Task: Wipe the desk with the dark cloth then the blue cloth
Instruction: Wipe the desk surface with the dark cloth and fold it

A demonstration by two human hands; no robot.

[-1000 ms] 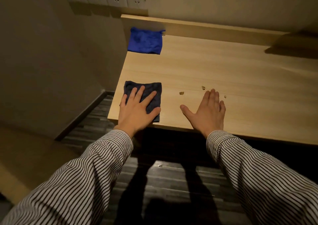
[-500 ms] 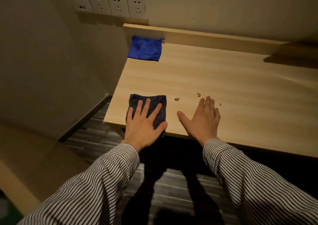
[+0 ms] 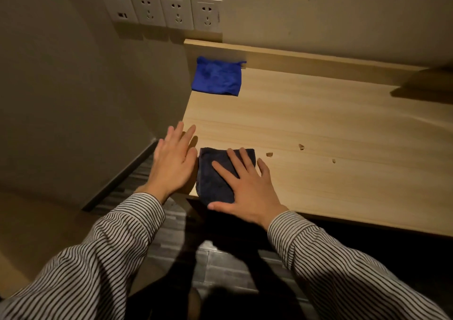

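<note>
The dark cloth [image 3: 212, 181] lies folded at the near left corner of the light wooden desk [image 3: 318, 123]. My right hand [image 3: 247, 187] is pressed flat on it, fingers spread, thumb at the cloth's near edge. Just left of the cloth, my left hand [image 3: 174, 163] is flat and open over the desk's left edge, holding nothing. The blue cloth [image 3: 217, 77] lies folded at the far left corner against the raised back ledge, untouched.
Three small brown crumbs [image 3: 301, 146] sit on the desk to the right of the dark cloth. A row of wall sockets [image 3: 171, 11] is above the far left corner. A wall stands left of the desk, with striped floor below.
My left hand has come off the dark cloth and moved left to the desk edge. My right hand has moved left from the bare desk onto the dark cloth.
</note>
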